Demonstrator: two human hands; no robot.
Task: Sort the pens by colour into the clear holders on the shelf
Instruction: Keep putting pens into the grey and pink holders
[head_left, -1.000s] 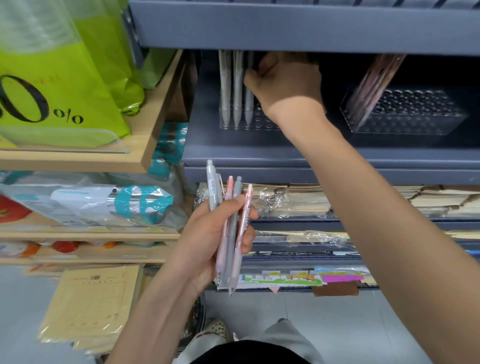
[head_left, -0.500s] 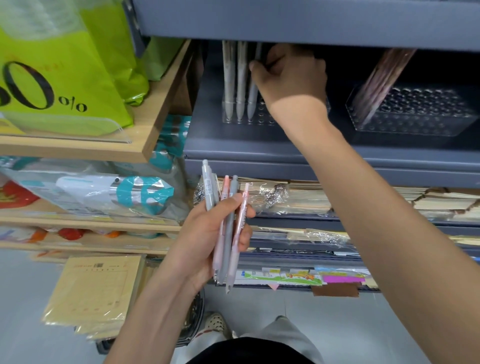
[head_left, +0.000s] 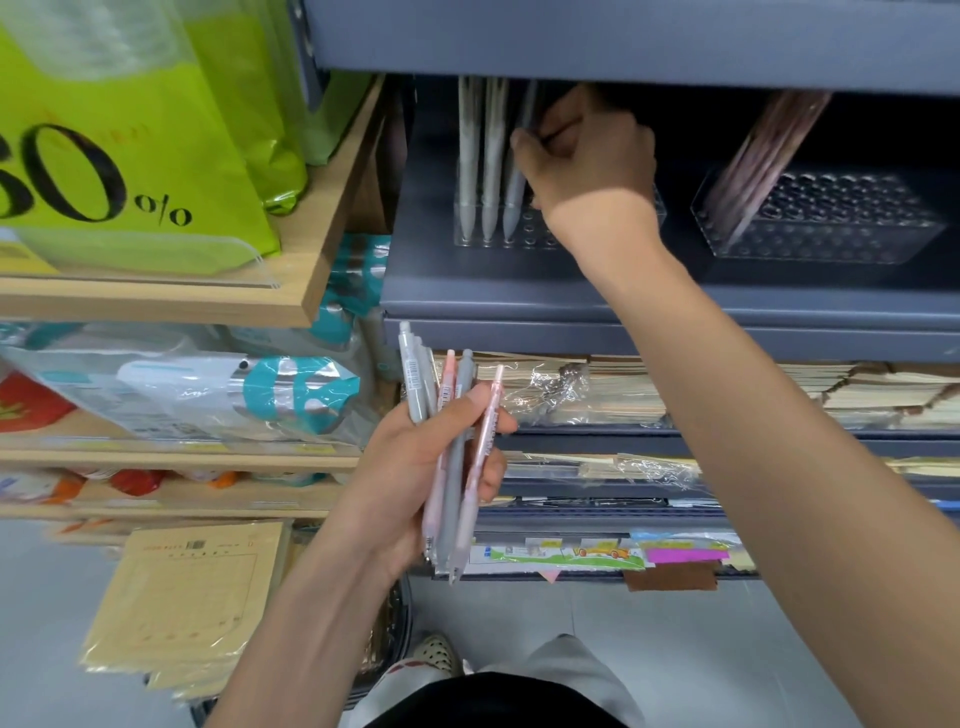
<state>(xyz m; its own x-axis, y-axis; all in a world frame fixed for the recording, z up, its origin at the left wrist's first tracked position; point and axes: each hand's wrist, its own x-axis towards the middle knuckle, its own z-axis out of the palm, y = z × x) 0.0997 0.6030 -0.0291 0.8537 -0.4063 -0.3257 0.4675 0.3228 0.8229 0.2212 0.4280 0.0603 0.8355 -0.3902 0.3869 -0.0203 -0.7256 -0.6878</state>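
Note:
My left hand (head_left: 415, 467) grips a bunch of grey and pink pens (head_left: 454, 457), tips pointing down, below the grey shelf. My right hand (head_left: 587, 156) reaches into the shelf and pinches a grey pen (head_left: 517, 171) that stands in the left clear holder (head_left: 483, 234) beside two other grey pens (head_left: 480, 156). Further right, a second clear holder (head_left: 831, 228) carries pink pens (head_left: 763, 156) leaning at its left end. The upper shelf edge hides the tops of the standing pens.
The grey shelf lip (head_left: 571, 306) runs under both holders, with an upper shelf (head_left: 623, 36) close above. Green bags (head_left: 130, 130) sit on a wooden shelf at the left. Stacked paper goods (head_left: 675, 389) fill the shelves below. Tan envelopes (head_left: 187, 597) hang at lower left.
My right hand has stayed at the third grey pen in the left holder, shifting only slightly. My left hand keeps its bunch of pens in the same place.

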